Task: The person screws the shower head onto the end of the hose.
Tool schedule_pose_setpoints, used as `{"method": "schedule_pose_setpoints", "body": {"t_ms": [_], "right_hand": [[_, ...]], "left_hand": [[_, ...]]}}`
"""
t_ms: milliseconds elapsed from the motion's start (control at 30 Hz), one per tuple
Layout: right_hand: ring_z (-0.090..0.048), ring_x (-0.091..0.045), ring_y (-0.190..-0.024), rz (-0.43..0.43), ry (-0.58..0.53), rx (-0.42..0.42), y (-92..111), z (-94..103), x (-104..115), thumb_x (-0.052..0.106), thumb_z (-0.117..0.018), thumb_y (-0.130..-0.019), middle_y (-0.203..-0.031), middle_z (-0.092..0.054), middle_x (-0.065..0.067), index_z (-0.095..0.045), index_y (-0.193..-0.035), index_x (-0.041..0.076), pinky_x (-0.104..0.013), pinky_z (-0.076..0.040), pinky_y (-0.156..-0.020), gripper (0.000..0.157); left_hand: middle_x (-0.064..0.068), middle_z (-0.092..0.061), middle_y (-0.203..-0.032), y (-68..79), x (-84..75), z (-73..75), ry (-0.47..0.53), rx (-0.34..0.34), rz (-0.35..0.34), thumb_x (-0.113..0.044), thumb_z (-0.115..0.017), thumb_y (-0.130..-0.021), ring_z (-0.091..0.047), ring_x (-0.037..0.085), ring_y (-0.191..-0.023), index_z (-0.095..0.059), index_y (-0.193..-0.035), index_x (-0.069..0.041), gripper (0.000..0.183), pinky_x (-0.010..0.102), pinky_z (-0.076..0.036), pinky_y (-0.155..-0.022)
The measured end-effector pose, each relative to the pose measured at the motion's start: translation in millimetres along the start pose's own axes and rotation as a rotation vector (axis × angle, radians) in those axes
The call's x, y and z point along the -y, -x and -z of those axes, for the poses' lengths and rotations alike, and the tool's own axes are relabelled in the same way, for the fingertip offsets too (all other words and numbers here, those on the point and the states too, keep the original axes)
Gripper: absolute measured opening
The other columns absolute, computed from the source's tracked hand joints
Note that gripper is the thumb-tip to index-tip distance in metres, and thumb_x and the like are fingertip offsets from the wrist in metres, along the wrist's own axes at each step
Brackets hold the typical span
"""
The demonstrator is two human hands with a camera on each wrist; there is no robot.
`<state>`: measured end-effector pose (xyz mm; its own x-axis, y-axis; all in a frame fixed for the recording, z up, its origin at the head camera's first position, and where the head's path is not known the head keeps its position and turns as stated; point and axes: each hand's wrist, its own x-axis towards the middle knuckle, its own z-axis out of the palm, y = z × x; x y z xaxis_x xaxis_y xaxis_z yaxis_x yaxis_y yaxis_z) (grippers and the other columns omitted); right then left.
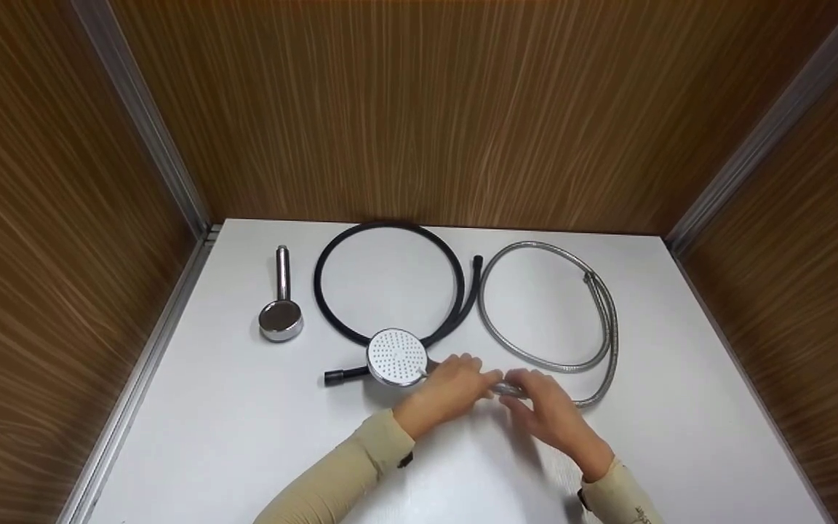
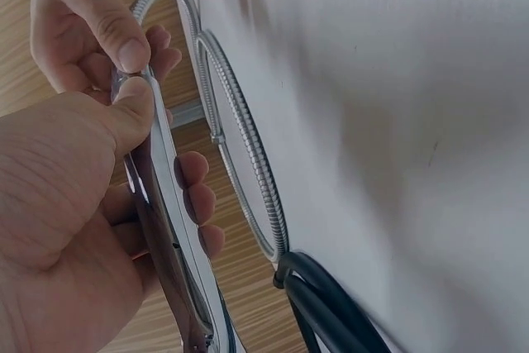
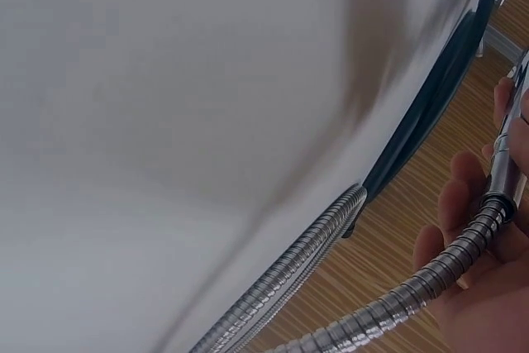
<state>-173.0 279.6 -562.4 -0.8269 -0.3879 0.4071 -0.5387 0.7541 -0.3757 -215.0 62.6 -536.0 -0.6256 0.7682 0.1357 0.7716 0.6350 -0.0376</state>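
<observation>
Left hand grips the big sprayer by its handle over the white table, and the pale nozzle face looks up just left of those knuckles! Right hand meets it at the tail, fingers curled round the fitting of the silver hose, whose coil runs out ahead and to the right of that hand. Handle and fitting sit end to end, so this joint looks well under way; whether it's tight, no telling. Ahead of the left hand lies the black hose, one tip poking out past the big sprayer; farther off to that hand's left, the small sprayer. Those two lie apart, so joining them looks undone. Check the angles: the head view alone gives the nozzle face, the left wrist view catches both thumbs nearly touching, and the right wrist view shows ribbed hose entering its fitting.
</observation>
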Motion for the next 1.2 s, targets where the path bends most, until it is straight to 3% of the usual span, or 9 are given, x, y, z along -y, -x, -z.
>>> {"method": "schedule_pose_setpoints", "body": {"t_ms": [433,867,1200], "right_hand": [[-0.066,-0.013,-0.084,-0.010,-0.021,0.011,-0.5,-0.4,0.5,0.008,-0.086,-0.085,-0.094,-0.072,0.001,-0.068,-0.114,0.009,-0.036,-0.055,-0.074,0.035],[-0.068,-0.014,-0.086,-0.024,-0.039,0.031,-1.4,-0.1,-0.1,0.011,-0.085,-0.087,-0.097,-0.075,0.000,-0.068,-0.117,0.010,-0.037,-0.056,-0.076,0.035],[-0.066,-0.013,-0.083,-0.012,-0.035,0.011,-0.3,0.3,-0.2,0.010,-0.085,-0.086,-0.094,-0.073,0.001,-0.067,-0.116,0.010,-0.036,-0.053,-0.074,0.036]], "left_hand": [[-0.004,-0.070,-0.091,1.8,0.1,-1.8,-0.061,-0.030,-0.015,-0.046,-0.061,-0.102,-0.063,0.014,-0.084,-0.064,-0.123,-0.029,0.027,0.027,-0.052,-0.077],[-0.002,-0.069,-0.094,-0.3,1.7,0.3,0.042,0.038,0.004,-0.043,-0.060,-0.103,-0.061,0.016,-0.086,-0.064,-0.126,-0.029,0.028,0.030,-0.053,-0.080],[-0.002,-0.070,-0.094,-0.9,1.2,1.6,0.034,0.025,0.002,-0.045,-0.059,-0.103,-0.063,0.016,-0.086,-0.065,-0.125,-0.028,0.028,0.030,-0.054,-0.080]]}}
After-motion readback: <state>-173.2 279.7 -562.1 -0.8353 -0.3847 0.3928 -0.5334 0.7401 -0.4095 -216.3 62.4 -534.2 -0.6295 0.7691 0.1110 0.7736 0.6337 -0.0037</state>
